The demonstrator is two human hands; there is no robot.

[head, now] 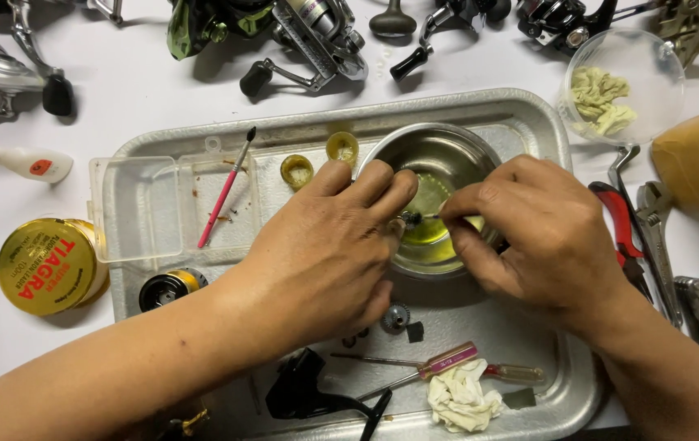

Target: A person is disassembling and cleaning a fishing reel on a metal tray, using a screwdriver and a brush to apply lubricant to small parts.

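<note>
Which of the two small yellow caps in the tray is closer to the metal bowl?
The right cap, which almost touches the rim of the metal bowl. The other cap lies further left, towards the pink brush.

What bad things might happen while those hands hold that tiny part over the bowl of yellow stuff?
1. The small metal part, pinched between the left hand and right hand, might slip and sink into the yellow liquid in the metal bowl.
2. A wrist might nudge the bowl and slop liquid into the tray.
3. The little gear lying loose by the left hand could get knocked away.
</note>
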